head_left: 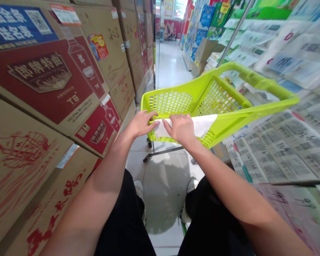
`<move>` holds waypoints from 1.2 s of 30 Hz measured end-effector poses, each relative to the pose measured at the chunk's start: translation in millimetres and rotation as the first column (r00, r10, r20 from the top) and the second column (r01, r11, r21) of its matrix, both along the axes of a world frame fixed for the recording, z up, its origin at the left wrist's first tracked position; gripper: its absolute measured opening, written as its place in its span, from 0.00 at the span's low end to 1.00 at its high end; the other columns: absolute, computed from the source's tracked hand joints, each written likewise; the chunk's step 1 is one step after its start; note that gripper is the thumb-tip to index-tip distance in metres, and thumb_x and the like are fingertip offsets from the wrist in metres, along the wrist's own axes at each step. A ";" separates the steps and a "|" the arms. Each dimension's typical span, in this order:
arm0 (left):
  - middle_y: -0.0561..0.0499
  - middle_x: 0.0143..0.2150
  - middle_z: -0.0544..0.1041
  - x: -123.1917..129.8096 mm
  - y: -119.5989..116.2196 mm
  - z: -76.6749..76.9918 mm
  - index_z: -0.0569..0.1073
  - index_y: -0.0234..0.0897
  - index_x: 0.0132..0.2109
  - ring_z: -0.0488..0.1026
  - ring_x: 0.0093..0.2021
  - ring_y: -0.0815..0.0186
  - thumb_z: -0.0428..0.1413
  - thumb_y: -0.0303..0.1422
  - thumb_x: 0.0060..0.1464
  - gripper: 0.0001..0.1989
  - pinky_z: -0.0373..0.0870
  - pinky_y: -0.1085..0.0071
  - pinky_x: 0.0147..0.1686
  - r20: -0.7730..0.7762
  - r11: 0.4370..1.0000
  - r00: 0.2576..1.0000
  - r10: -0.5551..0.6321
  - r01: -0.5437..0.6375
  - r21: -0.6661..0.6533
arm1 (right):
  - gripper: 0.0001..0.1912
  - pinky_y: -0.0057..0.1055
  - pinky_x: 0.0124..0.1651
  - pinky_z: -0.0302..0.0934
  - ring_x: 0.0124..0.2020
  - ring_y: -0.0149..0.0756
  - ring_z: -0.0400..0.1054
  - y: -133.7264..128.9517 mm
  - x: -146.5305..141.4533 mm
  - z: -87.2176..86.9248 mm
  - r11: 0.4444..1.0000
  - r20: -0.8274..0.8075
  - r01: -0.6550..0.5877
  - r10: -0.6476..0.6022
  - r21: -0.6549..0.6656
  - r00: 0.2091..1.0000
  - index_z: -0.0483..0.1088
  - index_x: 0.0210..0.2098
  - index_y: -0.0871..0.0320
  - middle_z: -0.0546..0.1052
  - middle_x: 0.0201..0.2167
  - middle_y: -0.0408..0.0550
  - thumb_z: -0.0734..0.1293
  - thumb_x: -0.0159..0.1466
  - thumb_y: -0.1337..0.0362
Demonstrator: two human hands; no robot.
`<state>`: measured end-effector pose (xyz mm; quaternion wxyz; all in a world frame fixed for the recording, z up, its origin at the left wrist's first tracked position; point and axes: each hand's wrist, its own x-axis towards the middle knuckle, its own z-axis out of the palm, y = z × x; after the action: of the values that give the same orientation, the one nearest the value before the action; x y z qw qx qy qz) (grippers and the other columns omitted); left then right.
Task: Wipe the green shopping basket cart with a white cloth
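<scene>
A lime-green plastic shopping cart stands turned sideways in front of me, its handle off to the right. My left hand grips the near corner of the basket rim, fingers over the edge and thumb beside the cloth's left end. A white cloth drapes over the long near rim and hangs down the outside. Closed over that cloth, my right hand presses it against the rim, just right of my left hand. The fingertips of my right hand are partly hidden behind the rim. Through its lattice wall, the basket's inside shows only in part.
Stacked cardboard cartons wall the left side closely. On the right, piled white tissue packs rise beside the cart handle. Black cart casters rest on the tiled floor near my shoes. An open carton stands farther down the aisle.
</scene>
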<state>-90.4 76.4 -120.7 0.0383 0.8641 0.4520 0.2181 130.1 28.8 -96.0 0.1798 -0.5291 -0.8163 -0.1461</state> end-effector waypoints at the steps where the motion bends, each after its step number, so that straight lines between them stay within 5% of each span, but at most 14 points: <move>1: 0.44 0.42 0.84 1.0 0.8 1.0 0.76 0.34 0.58 0.80 0.48 0.51 0.48 0.51 0.64 0.29 0.65 0.49 0.67 -0.018 1.000 1.000 -0.002 0.002 0.006 | 0.30 0.44 0.48 0.51 0.42 0.50 0.70 3.0 9.9 0.6 1.000 0.008 0.022 -0.022 0.008 1.000 0.77 0.41 0.61 0.82 0.40 0.61 0.52 0.77 0.47; 6: 0.45 0.37 0.83 4.3 4.9 2.8 0.80 0.37 0.39 0.80 0.44 0.52 0.57 0.52 0.56 0.22 0.64 0.49 0.67 -0.141 0.996 0.987 -0.074 0.080 0.036 | 0.29 0.45 0.49 0.52 0.42 0.52 0.69 16.9 77.8 10.0 0.973 0.034 0.226 -0.228 0.056 0.973 0.78 0.35 0.60 0.81 0.36 0.61 0.54 0.76 0.49; 10: 0.42 0.37 0.83 9.1 5.9 0.7 0.80 0.36 0.37 0.80 0.43 0.51 0.59 0.53 0.56 0.22 0.71 0.54 0.56 -0.236 0.996 0.971 -0.042 0.058 0.061 | 0.24 0.45 0.48 0.51 0.42 0.52 0.69 26.9 121.3 16.8 0.944 0.016 0.308 -0.312 0.121 0.950 0.77 0.33 0.59 0.80 0.33 0.60 0.58 0.74 0.52; 13: 0.40 0.37 0.83 17.9 2.4 -1.4 0.81 0.36 0.38 0.80 0.42 0.49 0.57 0.56 0.58 0.26 0.72 0.56 0.47 -0.262 0.995 0.964 0.039 -0.013 0.099 | 0.25 0.45 0.47 0.50 0.40 0.50 0.68 28.2 116.3 13.5 0.961 0.027 0.242 -0.248 0.134 0.968 0.76 0.32 0.58 0.82 0.35 0.58 0.57 0.74 0.51; 19: 0.40 0.36 0.84 32.1 -5.2 -2.0 0.84 0.38 0.41 0.81 0.40 0.48 0.57 0.55 0.60 0.25 0.69 0.58 0.40 -0.236 0.985 0.961 0.143 -0.115 0.126 | 0.25 0.44 0.47 0.48 0.43 0.48 0.68 14.9 41.2 -4.9 0.996 0.011 0.019 -0.020 0.085 1.000 0.75 0.38 0.58 0.82 0.39 0.57 0.54 0.77 0.51; 22: 0.38 0.35 0.84 29.5 -1.5 -0.5 0.85 0.36 0.38 0.81 0.39 0.47 0.57 0.55 0.60 0.26 0.68 0.59 0.38 -0.272 0.987 0.951 0.145 -0.122 0.100 | 0.25 0.43 0.48 0.48 0.44 0.49 0.68 15.2 28.3 -7.7 0.997 0.009 -0.044 0.043 0.061 0.999 0.75 0.41 0.58 0.81 0.40 0.58 0.54 0.77 0.49; 26: 0.39 0.35 0.84 19.2 11.3 -0.4 0.84 0.36 0.37 0.81 0.40 0.49 0.56 0.54 0.62 0.26 0.67 0.61 0.38 -0.302 0.994 0.948 0.100 -0.084 0.066 | 0.24 0.43 0.47 0.49 0.43 0.50 0.67 30.1 71.9 0.3 0.995 0.000 0.075 -0.075 0.062 0.997 0.75 0.37 0.58 0.80 0.37 0.57 0.55 0.76 0.52; 31: 0.41 0.35 0.84 13.5 18.4 -2.7 0.84 0.37 0.36 0.81 0.39 0.51 0.57 0.57 0.61 0.27 0.67 0.62 0.39 -0.298 0.994 0.949 0.100 -0.086 0.061 | 0.18 0.47 0.50 0.50 0.44 0.53 0.65 51.2 151.4 14.4 0.926 -0.107 0.334 -0.320 0.176 0.941 0.74 0.31 0.58 0.78 0.32 0.59 0.59 0.71 0.57; 36: 0.42 0.32 0.83 20.5 12.8 -6.6 0.84 0.37 0.36 0.81 0.38 0.52 0.58 0.57 0.60 0.27 0.67 0.62 0.39 -0.252 0.993 0.964 0.081 -0.057 0.102 | 0.17 0.47 0.49 0.50 0.42 0.51 0.64 49.5 137.3 5.8 0.945 -0.132 0.271 -0.249 0.184 0.959 0.74 0.30 0.56 0.77 0.30 0.56 0.60 0.70 0.57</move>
<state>-69.9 89.1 -127.3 -0.0684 0.8696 0.4721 0.1272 267.4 78.3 -90.2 0.2547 -0.6185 -0.7096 -0.2215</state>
